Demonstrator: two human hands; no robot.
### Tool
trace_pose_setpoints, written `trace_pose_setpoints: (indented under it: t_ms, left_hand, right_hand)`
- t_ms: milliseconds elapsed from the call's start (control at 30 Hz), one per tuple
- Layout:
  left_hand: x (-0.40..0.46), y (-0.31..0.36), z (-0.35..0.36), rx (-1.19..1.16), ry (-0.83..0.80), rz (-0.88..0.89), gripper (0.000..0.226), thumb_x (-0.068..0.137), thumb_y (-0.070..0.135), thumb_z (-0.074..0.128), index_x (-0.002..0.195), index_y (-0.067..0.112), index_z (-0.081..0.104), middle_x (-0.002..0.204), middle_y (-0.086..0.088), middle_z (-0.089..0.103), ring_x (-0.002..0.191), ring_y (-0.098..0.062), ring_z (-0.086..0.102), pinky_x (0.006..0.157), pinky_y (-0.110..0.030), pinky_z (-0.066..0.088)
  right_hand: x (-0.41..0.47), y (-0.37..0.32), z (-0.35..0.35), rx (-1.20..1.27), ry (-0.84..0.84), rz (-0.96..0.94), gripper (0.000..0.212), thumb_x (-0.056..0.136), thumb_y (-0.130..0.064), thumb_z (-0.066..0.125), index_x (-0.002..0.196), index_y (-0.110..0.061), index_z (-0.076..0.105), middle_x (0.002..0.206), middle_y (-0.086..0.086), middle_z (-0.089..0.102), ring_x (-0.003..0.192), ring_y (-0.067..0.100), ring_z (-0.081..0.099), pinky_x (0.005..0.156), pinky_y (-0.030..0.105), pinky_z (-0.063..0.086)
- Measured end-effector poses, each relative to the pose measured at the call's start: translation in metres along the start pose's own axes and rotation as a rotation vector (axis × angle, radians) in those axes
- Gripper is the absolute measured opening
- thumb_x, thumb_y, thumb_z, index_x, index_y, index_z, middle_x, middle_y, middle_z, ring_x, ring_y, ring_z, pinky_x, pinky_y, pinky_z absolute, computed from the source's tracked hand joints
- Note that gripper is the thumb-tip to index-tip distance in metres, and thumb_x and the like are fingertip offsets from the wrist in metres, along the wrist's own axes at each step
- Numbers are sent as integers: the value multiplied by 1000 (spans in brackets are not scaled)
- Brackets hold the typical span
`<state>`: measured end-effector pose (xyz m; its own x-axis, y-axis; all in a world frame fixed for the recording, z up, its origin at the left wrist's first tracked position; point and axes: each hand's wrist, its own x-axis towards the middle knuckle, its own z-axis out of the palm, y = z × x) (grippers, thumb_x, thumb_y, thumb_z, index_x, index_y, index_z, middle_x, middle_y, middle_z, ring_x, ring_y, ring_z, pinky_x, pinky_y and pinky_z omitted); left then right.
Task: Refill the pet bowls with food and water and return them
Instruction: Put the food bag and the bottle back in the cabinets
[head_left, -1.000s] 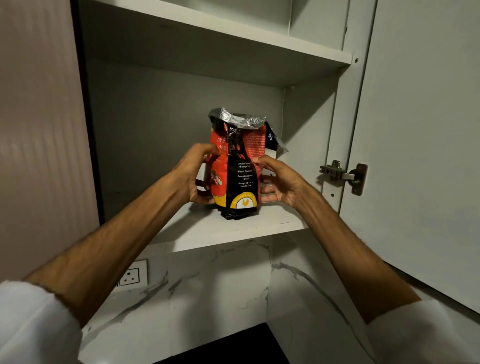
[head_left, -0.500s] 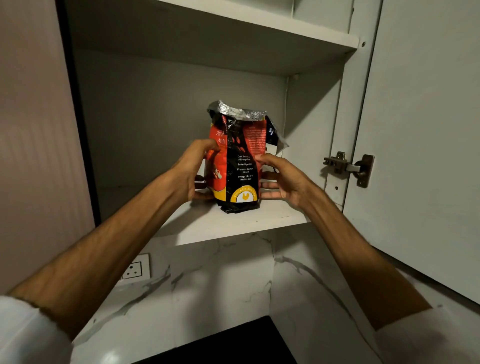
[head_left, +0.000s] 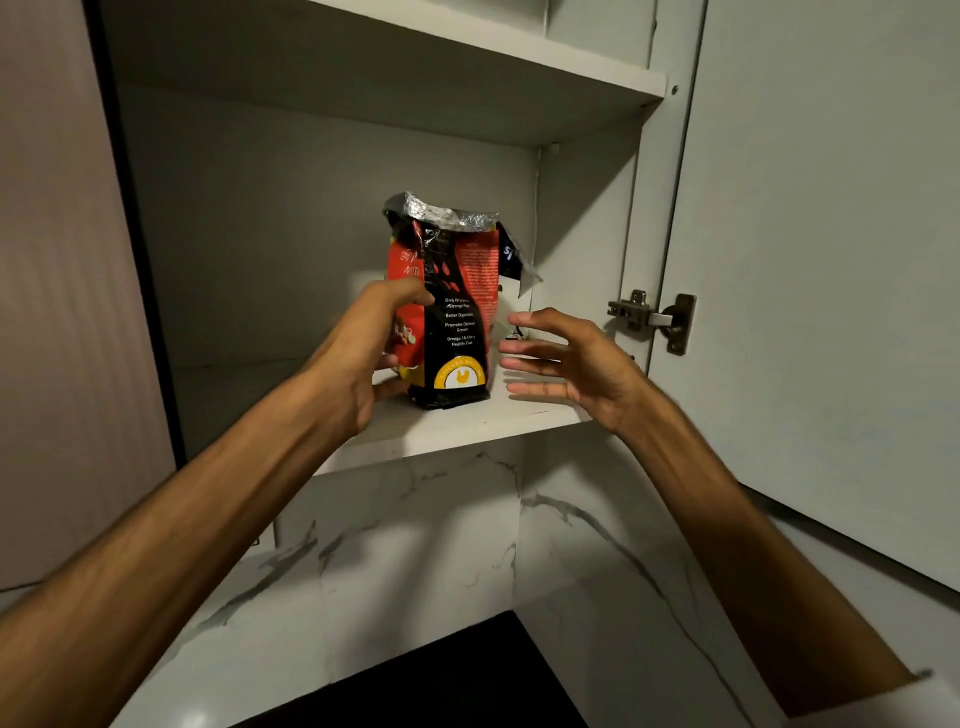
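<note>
One food bag (head_left: 449, 312) on the shelf (head_left: 467, 423); two hands: left hand (head_left: 363, 358) grips it, right hand (head_left: 563, 358) spread beside.

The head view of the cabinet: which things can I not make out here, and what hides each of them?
- Pet food bag: its lower left side is covered by the left hand; the small print is mostly too fine to read.
- Bag contents: hidden by the crumpled foil top.
- Upper shelf: seen from below, so anything on it is hidden.
- Pet bowls: none in view.
- Right hand: open beside the bag, slightly blurred.
</note>
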<state>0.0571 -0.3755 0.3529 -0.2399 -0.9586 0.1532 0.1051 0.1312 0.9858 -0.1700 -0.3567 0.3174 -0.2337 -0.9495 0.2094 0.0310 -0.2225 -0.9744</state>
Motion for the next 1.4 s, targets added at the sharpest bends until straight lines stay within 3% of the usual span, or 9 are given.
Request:
trace_pose_setpoints:
  t_ms: [100,233,400,567,733,900,1033,1200,1400]
  left_hand:
    - [-14,-4,5,-44,-8,31,8,91,30,66,97,28,61,92,1,64,85,-14,59,85,-36,52]
    - [-33,-11,15,-107,-37,76,8,89,26,69,96,25,65,85,5,65,76,-9,62,62,-23,55]
    - [-56,-23,39,-119,-167,119,14,88,23,72,100,30,74,103,8,73,105,-14,66,85,-33,56]
    - [-81,-33,67,-125,-280,175,31,90,23,74,120,31,73,110,10,74,106,-4,66,85,-28,54]
    - [-110,-40,97,-103,-437,272,32,84,24,79,114,37,75,118,5,72,106,-7,69,83,-28,54]
    - [-142,-43,127,-88,-556,354,48,66,43,76,114,43,74,124,11,68,115,-11,65,94,-36,57]
    - [-169,-42,148,-81,-651,392,43,78,41,85,118,44,70,131,17,62,119,-4,59,91,-30,54]
    - [-199,-37,170,-83,-746,447,45,85,35,81,127,41,67,134,19,58,121,-3,57,80,-19,48]
    - [-228,-32,193,-90,-778,533,58,74,50,80,130,39,67,132,21,59,115,1,58,83,-20,50]
  right_hand:
    - [-26,-7,1,-9,6,-29,60,78,-37,77,131,-10,67,124,16,73,115,27,73,94,49,61]
    - [-59,-17,0,-37,26,-83,64,76,-40,73,133,-11,67,121,13,76,115,25,73,96,47,61]
    - [-98,-28,-6,-63,79,-138,57,80,-40,71,131,-15,69,121,12,76,114,26,73,99,47,59]
    - [-142,-38,-13,-130,165,-198,50,87,-39,68,131,-15,68,121,10,76,114,24,73,99,44,59]
    - [-194,-46,-23,-240,297,-305,29,101,-27,62,127,-18,71,119,7,77,114,22,73,95,42,60]
    - [-246,-54,-32,-356,448,-407,26,101,-18,61,124,-19,73,113,4,78,110,17,74,80,25,60]
    - [-284,-61,-39,-446,557,-459,25,98,-17,67,121,-19,74,113,2,78,111,14,73,85,28,61]
    - [-328,-68,-50,-508,696,-533,25,97,-15,69,122,-15,74,113,4,78,112,18,73,85,34,62]
    - [-377,-75,-63,-566,895,-612,25,96,-9,69,121,-6,74,113,9,78,109,21,74,78,27,61]
